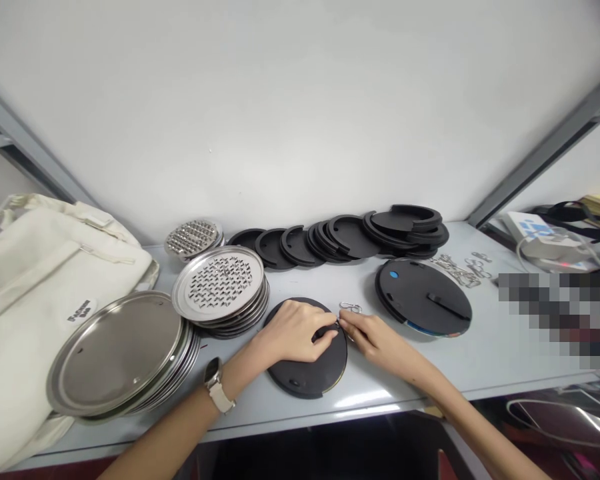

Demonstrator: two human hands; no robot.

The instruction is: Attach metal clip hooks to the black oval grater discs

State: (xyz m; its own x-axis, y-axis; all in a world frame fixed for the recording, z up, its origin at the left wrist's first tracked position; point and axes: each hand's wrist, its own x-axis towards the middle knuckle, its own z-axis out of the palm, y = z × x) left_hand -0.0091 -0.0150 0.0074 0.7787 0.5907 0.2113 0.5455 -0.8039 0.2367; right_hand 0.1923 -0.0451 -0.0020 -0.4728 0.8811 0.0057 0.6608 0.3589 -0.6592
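Note:
A round black plastic disc [307,377] lies flat on the table in front of me. My left hand [300,331] rests over it, with fingers and thumb curled together on its upper right part. At the disc's right edge my right hand [373,339] is closed in a pinch, its fingertips almost meeting the left ones. A glint of metal shows between them, seemingly a small wire clip, mostly hidden by the fingers. Loose wire clips [351,307] lie just behind my right hand.
On the left stand stacked metal plates [120,353], grater discs [220,283] and a cream bag [25,287]. Black rings and discs [353,237] line the wall. To the right are a black disc assembly [425,300], a pile of wire clips [455,270] and a white device [545,240].

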